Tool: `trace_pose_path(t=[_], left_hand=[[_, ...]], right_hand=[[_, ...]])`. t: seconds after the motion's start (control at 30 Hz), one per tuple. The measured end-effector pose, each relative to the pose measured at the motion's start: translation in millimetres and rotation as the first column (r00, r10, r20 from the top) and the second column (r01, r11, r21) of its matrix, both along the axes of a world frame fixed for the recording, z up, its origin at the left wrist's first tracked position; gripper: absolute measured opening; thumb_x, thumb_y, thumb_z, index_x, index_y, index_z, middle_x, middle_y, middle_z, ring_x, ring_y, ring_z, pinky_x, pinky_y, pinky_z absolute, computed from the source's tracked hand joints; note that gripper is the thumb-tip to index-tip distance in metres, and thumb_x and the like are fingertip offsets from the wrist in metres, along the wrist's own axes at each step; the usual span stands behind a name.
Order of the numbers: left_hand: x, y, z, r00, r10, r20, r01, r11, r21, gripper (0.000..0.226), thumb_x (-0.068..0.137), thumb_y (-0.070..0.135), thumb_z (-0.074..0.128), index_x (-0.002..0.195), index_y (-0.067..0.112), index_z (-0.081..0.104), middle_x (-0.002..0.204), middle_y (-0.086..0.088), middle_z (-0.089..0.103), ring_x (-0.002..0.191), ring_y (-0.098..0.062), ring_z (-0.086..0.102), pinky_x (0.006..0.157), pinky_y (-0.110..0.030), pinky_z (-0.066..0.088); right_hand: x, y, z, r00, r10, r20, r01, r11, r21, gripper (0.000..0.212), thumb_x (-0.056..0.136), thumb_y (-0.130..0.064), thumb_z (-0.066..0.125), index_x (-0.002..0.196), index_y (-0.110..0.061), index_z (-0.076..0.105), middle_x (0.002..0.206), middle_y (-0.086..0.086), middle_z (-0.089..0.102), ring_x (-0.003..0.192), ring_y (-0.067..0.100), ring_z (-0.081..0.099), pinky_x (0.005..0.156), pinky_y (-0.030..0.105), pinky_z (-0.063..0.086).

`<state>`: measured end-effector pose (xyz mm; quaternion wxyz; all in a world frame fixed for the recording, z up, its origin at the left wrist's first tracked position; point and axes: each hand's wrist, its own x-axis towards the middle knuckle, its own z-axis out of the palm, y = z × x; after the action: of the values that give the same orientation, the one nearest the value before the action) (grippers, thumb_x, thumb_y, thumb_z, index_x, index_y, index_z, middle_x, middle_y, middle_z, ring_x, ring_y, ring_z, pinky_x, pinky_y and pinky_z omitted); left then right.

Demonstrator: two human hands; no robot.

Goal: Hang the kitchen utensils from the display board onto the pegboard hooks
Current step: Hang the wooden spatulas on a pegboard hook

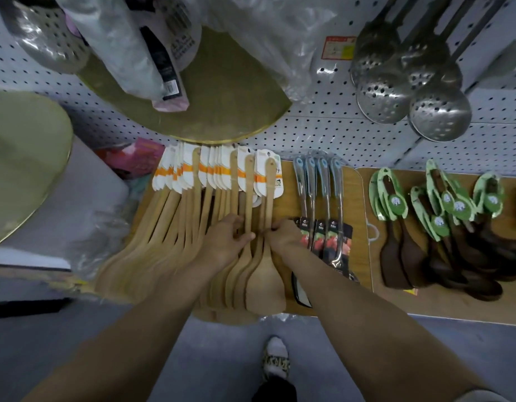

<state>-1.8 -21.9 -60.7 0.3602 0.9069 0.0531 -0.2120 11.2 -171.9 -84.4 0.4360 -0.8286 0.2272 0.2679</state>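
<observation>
Shoe [275, 359], patterned, on grey floor. Wooden spatulas [193, 224], carded, fanned flat on the display board [357, 227] below the pegboard [323, 132]. Left hand [229, 237]: grip spread, fingers lying across the handles. Right hand [281, 235]: grip curled round the rightmost spatula handles. Beside: steel turners [323, 204]; dark spoons [442, 236]. Hanging on the pegboard: skimmers [407, 88].
</observation>
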Motion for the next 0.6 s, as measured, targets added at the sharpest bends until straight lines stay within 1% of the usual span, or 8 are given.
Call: trace_pose_path(t=[0.1,0.17,0.23,0.3,0.4,0.47,0.53,0.6], left_hand=[[-1,-2,-4,1.0,0.021,0.003,-0.021,1.0,0.001,0.052,0.09,0.036,0.067,0.135,0.014,0.052,0.132,-0.003,0.06,0.121,-0.018,0.056,0.095,-0.024,0.043],[-1,-8,-6,0.999,0.044,0.001,-0.044,0.999,-0.004,0.052,0.09,0.038,0.067,0.134,0.015,0.053,0.129,-0.001,0.062,0.119,-0.017,0.057,0.097,-0.027,0.045],[0,-18,-7,0.998,0.066,-0.01,-0.067,0.998,-0.021,0.052,0.089,0.039,0.067,0.134,0.015,0.054,0.129,0.0,0.062,0.12,-0.017,0.057,0.099,-0.03,0.046],[4,-32,-8,0.997,0.08,-0.016,-0.08,0.996,-0.024,0.052,0.09,0.039,0.067,0.133,0.013,0.055,0.131,-0.002,0.061,0.12,-0.019,0.057,0.099,-0.03,0.046],[10,-51,-12,0.993,0.112,-0.041,-0.112,0.994,0.001,0.047,0.09,0.037,0.067,0.127,0.011,0.057,0.128,-0.006,0.063,0.118,-0.024,0.059,0.098,-0.035,0.047],[16,-61,-17,0.992,0.12,-0.045,-0.116,0.99,0.078,0.043,0.09,0.042,0.066,0.119,0.012,0.059,0.116,-0.007,0.067,0.11,-0.027,0.062,0.091,-0.038,0.051],[21,-68,-21,0.993,0.115,-0.023,-0.108,0.975,0.196,0.041,0.089,0.047,0.064,0.113,0.014,0.057,0.105,-0.007,0.068,0.101,-0.028,0.065,0.081,-0.039,0.053],[25,-76,-23,0.994,0.112,-0.001,-0.106,0.94,0.326,0.043,0.09,0.049,0.062,0.115,0.014,0.054,0.102,-0.007,0.068,0.097,-0.029,0.066,0.071,-0.036,0.049]], right_hand=[[-1,-7,6,0.992,-0.124,0.034,0.124,0.992,0.009,0.021,0.092,-0.029,0.07,0.105,-0.013,0.075,0.109,0.008,0.074,0.105,0.026,0.067,0.088,0.03,0.052],[-4,-16,12,0.979,-0.197,0.046,0.195,0.98,0.041,0.022,0.089,-0.031,0.073,0.104,-0.016,0.074,0.11,0.006,0.073,0.106,0.026,0.066,0.095,0.034,0.052],[-9,-26,16,0.965,-0.26,0.045,0.255,0.962,0.099,0.015,0.086,-0.031,0.077,0.094,-0.019,0.071,0.106,0.004,0.074,0.103,0.025,0.067,0.097,0.04,0.054],[-16,-39,16,0.949,-0.313,0.03,0.307,0.943,0.128,0.016,0.084,-0.03,0.079,0.088,-0.023,0.065,0.1,0.003,0.073,0.098,0.025,0.069,0.092,0.044,0.057],[-27,-57,16,0.932,-0.362,-0.03,0.361,0.914,0.184,0.02,0.086,-0.023,0.078,0.098,-0.016,0.063,0.098,0.008,0.073,0.086,0.024,0.072,0.081,0.043,0.062],[-33,-68,16,0.924,-0.376,-0.067,0.381,0.897,0.224,0.022,0.087,-0.019,0.079,0.101,-0.013,0.063,0.096,0.01,0.074,0.08,0.022,0.072,0.073,0.037,0.063],[-36,-75,18,0.927,-0.369,-0.073,0.375,0.893,0.248,0.022,0.088,-0.018,0.077,0.104,-0.01,0.064,0.093,0.009,0.073,0.076,0.019,0.07,0.067,0.031,0.061],[-38,-80,17,0.926,-0.371,-0.075,0.377,0.887,0.268,0.023,0.088,-0.016,0.077,0.106,-0.008,0.065,0.093,0.009,0.072,0.076,0.019,0.07,0.064,0.029,0.059]])
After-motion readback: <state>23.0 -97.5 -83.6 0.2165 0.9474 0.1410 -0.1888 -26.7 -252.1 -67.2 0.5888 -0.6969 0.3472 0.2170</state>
